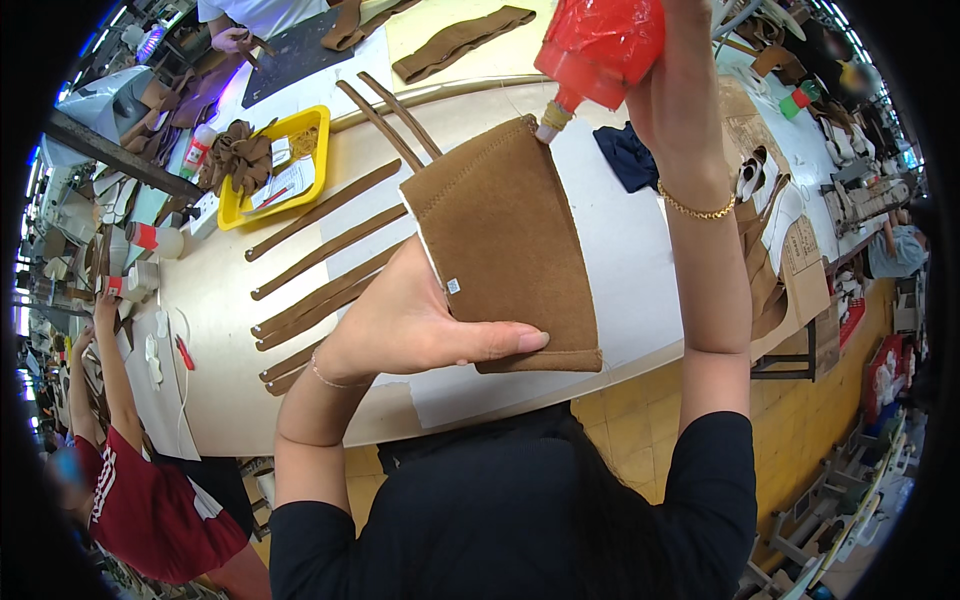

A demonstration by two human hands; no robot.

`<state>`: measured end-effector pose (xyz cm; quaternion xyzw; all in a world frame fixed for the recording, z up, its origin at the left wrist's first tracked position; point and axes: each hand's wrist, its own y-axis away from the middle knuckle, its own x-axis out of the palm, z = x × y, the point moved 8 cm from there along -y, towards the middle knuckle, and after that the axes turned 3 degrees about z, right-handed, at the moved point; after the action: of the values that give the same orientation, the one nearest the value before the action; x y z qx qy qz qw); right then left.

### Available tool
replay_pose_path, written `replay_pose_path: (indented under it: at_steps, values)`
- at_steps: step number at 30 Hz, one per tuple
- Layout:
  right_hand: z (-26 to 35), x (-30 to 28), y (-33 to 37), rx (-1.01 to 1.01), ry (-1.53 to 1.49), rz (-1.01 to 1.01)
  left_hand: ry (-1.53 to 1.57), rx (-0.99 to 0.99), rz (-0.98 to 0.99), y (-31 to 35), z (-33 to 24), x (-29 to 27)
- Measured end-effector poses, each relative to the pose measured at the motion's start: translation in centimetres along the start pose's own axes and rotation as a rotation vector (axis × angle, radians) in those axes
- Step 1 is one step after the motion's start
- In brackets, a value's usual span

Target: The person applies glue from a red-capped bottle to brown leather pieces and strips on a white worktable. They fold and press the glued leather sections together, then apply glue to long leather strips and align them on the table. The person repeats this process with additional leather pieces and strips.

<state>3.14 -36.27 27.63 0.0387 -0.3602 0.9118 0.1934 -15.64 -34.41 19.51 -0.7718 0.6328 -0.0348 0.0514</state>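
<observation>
My left hand (420,310) grips a stitched brown suede piece (510,240) by its lower left part, thumb pressed across the front and the other fingers hidden behind it. A small pale sticker sits near the thumb. High at the right, my right hand (675,100) holds a red squeeze bottle (600,50) tipped downward; its fingers are partly hidden behind the bottle. The bottle's nozzle meets the upper right corner of the suede piece. Several narrow brown straps (325,250) lie in a row left of my left hand, and two more stick out beyond the piece's top edge.
A yellow tray (325,150) with brown scraps and papers stands at the far left of the table (220,370). Dark blue cloth (625,158) lies beneath my right wrist. Brown pieces (765,240) rest on cardboard at right. Co-workers are at left (160,500) and across the table.
</observation>
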Motion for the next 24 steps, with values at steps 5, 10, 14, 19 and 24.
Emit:
replay_pose_path:
  at_steps: [5, 10, 14, 19, 24]
  values:
    - [-0.6, 0.1, 1.6, 0.059, -0.031, -0.008, 0.064, -0.063, 0.023, -0.1, 0.5, 0.0]
    - [-0.3, -0.2, 3.9, 0.094, -0.135, -0.218, 0.053, -0.084, -0.009, -0.1, 0.3, -0.3]
    - [0.6, -0.2, 5.7, 0.033, 0.052, -0.327, 0.05, -0.135, -0.033, -0.1, 0.6, -0.5]
    - [2.3, -2.7, 7.1, -0.018, 0.457, -0.301, 0.079, -0.189, -0.057, -0.1, 0.8, -0.4]
    - [2.4, -2.7, 9.0, -0.029, 0.507, -0.229, 0.123, -0.199, -0.098, -0.1, 0.9, -0.5]
